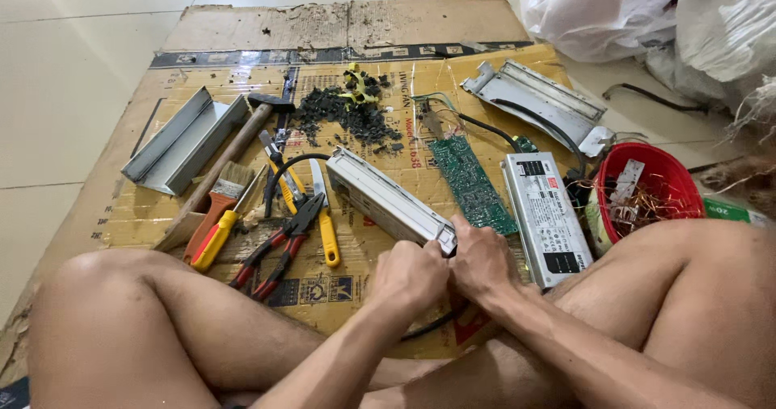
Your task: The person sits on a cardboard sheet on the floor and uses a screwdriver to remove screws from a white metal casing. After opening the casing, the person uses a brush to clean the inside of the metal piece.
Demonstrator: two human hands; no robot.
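Brown cardboard sheet (242,33) covers the tiled floor, its torn far edge bare; both grips, left hand (411,276) and right hand (482,257), close on the near end of a long grey metal case (386,199) at the middle; pliers (279,247) crowd its left, a green circuit board (469,181) and white-labelled box (546,215) its right; red basket (647,187) beyond.

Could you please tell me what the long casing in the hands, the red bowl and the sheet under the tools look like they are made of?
The long casing, gripped at its near end by both hands, left and right, looks like bare metal, probably aluminium: dull silver-grey with straight ribs. The red bowl seems plastic: even colour, slightly glossy rim. The sheet is brown cardboard, frayed at the edges, partly taped.
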